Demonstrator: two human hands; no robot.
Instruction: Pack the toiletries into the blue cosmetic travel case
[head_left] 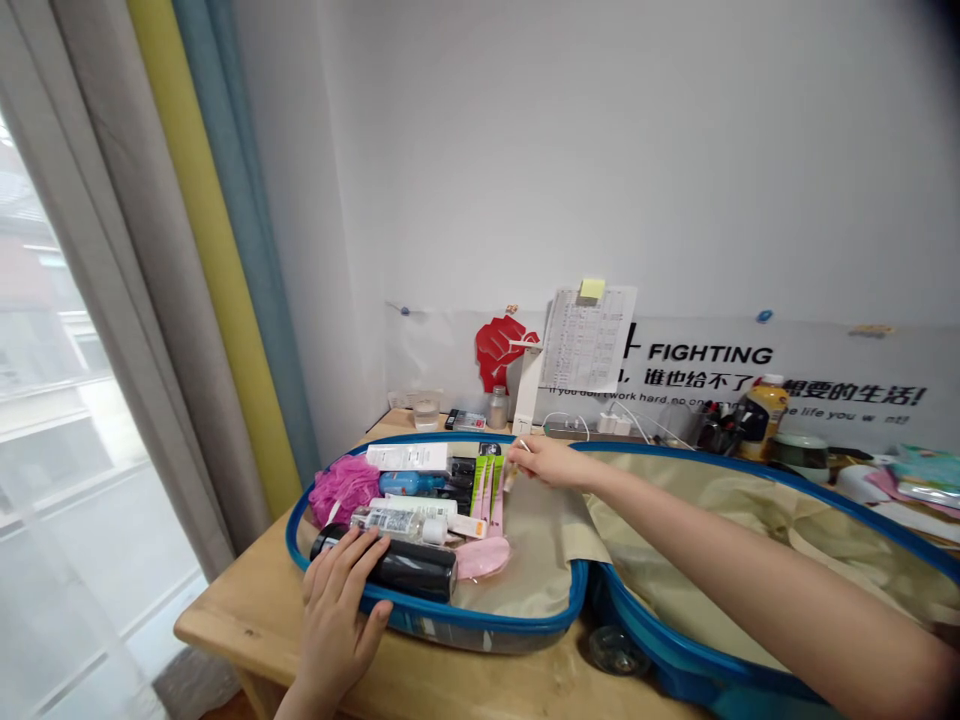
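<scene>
An open suitcase (517, 628) with a blue rim lies on the wooden table, its left half holding toiletries. My left hand (341, 600) rests with fingers spread over the near rim and the end of a black cylinder (412, 570). At the far side of that half, my right hand (551, 464) pinches a slim pale item (511, 474), too small to identify, beside green-and-pink packets (487, 485). Around them lie a purple bath puff (345, 488), a white box (407, 457), a blue bottle (411, 483), a clear bottle (394, 522) and a pink flat item (484, 557).
The suitcase's beige-lined right half (675, 500) spreads across the table (247, 600). Behind it stand a small jar (498, 408), a power strip (570, 432) with cables and a yellow bottle (763, 415). A round clear object (619, 650) sits by the hinge. Curtains (202, 250) hang left.
</scene>
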